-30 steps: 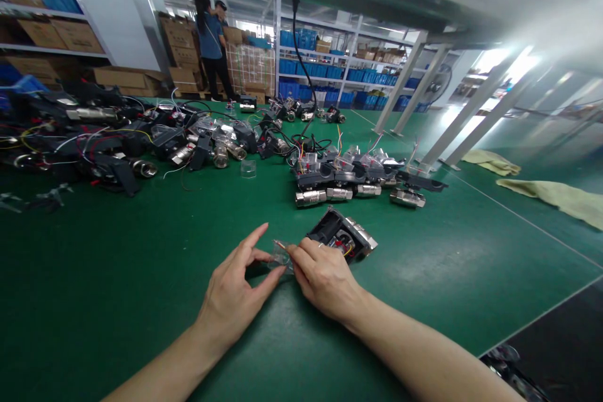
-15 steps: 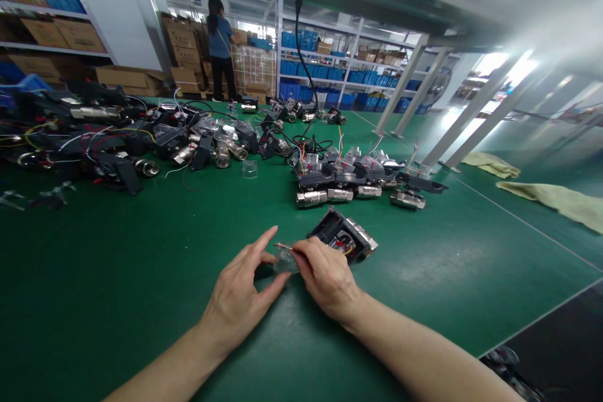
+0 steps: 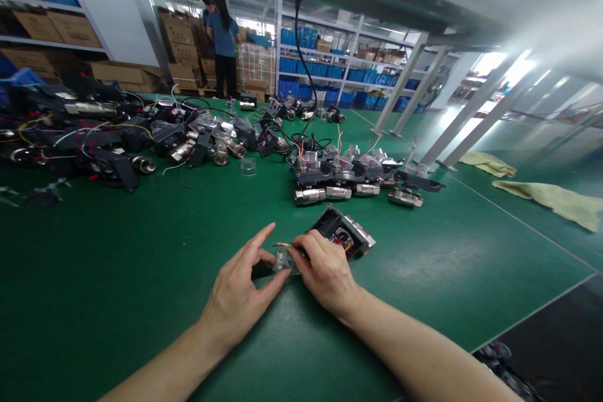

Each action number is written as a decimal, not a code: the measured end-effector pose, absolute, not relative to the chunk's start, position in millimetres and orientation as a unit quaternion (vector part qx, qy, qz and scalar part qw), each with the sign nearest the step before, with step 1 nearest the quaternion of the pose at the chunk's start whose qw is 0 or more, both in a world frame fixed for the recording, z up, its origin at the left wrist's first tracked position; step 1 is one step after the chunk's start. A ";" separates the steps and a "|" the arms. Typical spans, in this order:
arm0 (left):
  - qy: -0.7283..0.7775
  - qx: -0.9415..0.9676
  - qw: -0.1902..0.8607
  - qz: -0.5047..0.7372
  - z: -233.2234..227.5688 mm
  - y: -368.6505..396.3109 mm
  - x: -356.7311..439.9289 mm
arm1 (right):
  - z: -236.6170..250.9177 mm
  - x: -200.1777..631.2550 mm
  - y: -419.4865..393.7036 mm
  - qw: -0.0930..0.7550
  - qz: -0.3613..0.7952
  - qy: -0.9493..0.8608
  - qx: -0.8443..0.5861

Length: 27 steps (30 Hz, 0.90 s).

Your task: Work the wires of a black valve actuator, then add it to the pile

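Pinching a clear cap between both hands on the mat: my left hand curls narrowly, forefinger raised; my right hand grips a thin pin pointing left, lying nearly level.

A factory assembly floor with a stockroom behind it is showing here. A long green-matted counter is carrying heaps of black housings with wires and a row of metal-ended units, all alike. Behind, metal shelving is holding blue bins, and stacked cardboard cartons are standing against the wall. A power cable is hanging from an overhead rail, and two people are standing among the cartons.
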State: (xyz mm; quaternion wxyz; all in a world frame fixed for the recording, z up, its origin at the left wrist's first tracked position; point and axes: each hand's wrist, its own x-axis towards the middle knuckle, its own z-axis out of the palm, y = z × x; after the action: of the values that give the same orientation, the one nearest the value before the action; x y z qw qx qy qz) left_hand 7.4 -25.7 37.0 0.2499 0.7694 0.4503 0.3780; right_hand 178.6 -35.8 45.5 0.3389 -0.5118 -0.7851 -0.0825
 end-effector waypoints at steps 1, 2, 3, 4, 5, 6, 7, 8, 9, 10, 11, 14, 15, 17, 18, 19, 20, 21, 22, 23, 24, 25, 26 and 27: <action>0.454 0.768 0.247 0.378 36.7 -25.8 7.6 | 45.2 178.5 -35.9 0.342 -0.085 -0.782 -0.515; 0.458 0.766 0.243 0.380 36.5 -25.8 7.7 | 45.1 178.5 -36.2 0.343 -0.086 -0.779 -0.517; 0.462 0.764 0.240 0.380 36.3 -26.0 7.7 | 45.1 178.5 -36.5 0.342 -0.088 -0.779 -0.518; 0.464 0.763 0.238 0.381 36.1 -26.1 7.7 | 45.2 178.5 -37.0 0.340 -0.093 -0.779 -0.518; 0.463 0.764 0.235 0.383 35.9 -26.2 7.6 | 45.4 178.4 -37.4 0.335 -0.099 -0.780 -0.519; 0.461 0.765 0.231 0.386 35.7 -26.2 7.4 | 45.7 178.3 -37.8 0.330 -0.107 -0.781 -0.519; 0.458 0.767 0.226 0.389 35.4 -26.3 7.1 | 46.1 178.2 -38.2 0.324 -0.117 -0.782 -0.520; 0.455 0.769 0.220 0.392 35.2 -26.3 6.9 | 46.6 177.9 -38.4 0.320 -0.126 -0.781 -0.521; 0.450 0.772 0.213 0.395 35.0 -26.2 6.7 | 47.1 177.7 -38.6 0.316 -0.133 -0.781 -0.522; 0.444 0.776 0.207 0.398 34.9 -26.2 6.6 | 47.6 177.3 -38.6 0.314 -0.137 -0.780 -0.523; 0.436 0.781 0.202 0.399 34.9 -26.1 6.7 | 48.0 177.0 -38.6 0.314 -0.137 -0.780 -0.524; 0.407 0.800 0.188 0.399 35.0 -25.9 7.2 | 47.5 175.8 -38.1 0.327 -0.116 -0.775 -0.528; 0.399 0.806 0.183 0.398 34.9 -25.8 7.4 | 46.6 175.4 -37.9 0.336 -0.100 -0.773 -0.529; 0.385 0.814 0.171 0.399 34.4 -25.7 7.6 | 44.4 174.5 -37.4 0.363 -0.054 -0.766 -0.529; 0.379 0.817 0.165 0.401 34.0 -25.6 7.7 | 43.2 174.1 -37.2 0.378 -0.029 -0.761 -0.527; 0.374 0.820 0.160 0.404 33.7 -25.5 7.8 | 42.2 173.6 -37.0 0.392 -0.006 -0.755 -0.525; 0.370 0.821 0.155 0.406 33.5 -25.5 8.0 | 41.5 173.1 -36.8 0.405 0.016 -0.748 -0.525; 0.368 0.822 0.152 0.407 33.4 -25.5 8.3 | 41.1 172.5 -36.5 0.416 0.034 -0.741 -0.527; 0.368 0.822 0.149 0.408 33.5 -25.5 8.7 | 41.1 172.0 -36.2 0.424 0.046 -0.733 -0.531; 0.370 0.821 0.147 0.409 33.6 -25.7 9.1 | 41.4 171.5 -35.9 0.428 0.055 -0.724 -0.538; 0.371 0.820 0.146 0.411 33.9 -25.9 9.7 | 42.0 171.1 -35.4 0.429 0.061 -0.715 -0.549; 0.370 0.819 0.145 0.414 34.2 -26.2 10.2 | 42.7 170.8 -34.9 0.429 0.064 -0.705 -0.561; 0.370 0.818 0.144 0.416 34.4 -26.4 10.6 | 43.4 170.7 -34.4 0.428 0.064 -0.695 -0.574; 0.369 0.818 0.143 0.418 34.6 -26.7 10.9 | 44.1 170.7 -33.9 0.427 0.064 -0.687 -0.585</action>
State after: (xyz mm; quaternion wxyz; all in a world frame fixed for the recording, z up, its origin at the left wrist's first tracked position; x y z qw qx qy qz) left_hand 10.9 -26.7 34.6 0.1431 0.8179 0.3689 0.4178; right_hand 170.7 -33.9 44.1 0.4265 -0.5852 -0.6867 0.0644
